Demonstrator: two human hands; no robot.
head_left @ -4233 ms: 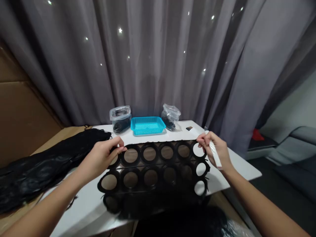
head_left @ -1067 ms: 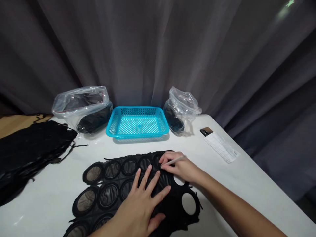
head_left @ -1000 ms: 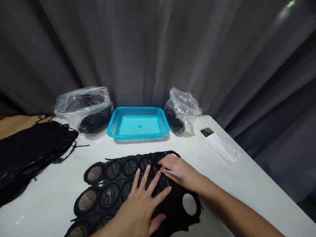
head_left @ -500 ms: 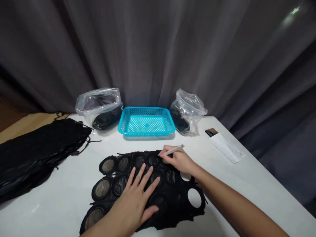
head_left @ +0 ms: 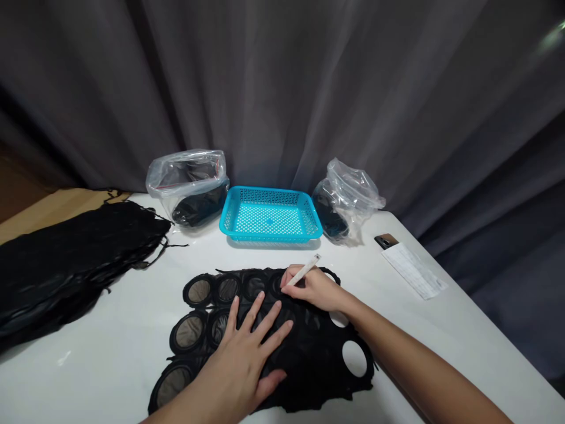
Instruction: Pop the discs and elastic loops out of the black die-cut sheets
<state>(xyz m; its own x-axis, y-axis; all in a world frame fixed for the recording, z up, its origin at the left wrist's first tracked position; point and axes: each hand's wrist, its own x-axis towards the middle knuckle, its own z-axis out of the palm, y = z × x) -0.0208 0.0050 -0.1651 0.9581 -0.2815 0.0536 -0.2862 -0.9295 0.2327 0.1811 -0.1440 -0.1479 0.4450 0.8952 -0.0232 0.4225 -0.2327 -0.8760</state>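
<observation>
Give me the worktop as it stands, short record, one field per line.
Left hand: spread flat on black ring-patterned fabric
Right hand: holds slim white tool, lower end down at the fabric
Back of white table: turquoise mesh basket between open clear bag and crumpled clear bag, both with dark contents
Right side: phone, apparently partly under paper sheet
Left side: black material pile
Backdrop: grey curtain

White table [head_left: 110,365] beneath black sheet [head_left: 315,374]; blue basket [head_left: 270,222]; bags [head_left: 188,171]; paper [head_left: 414,271]
</observation>
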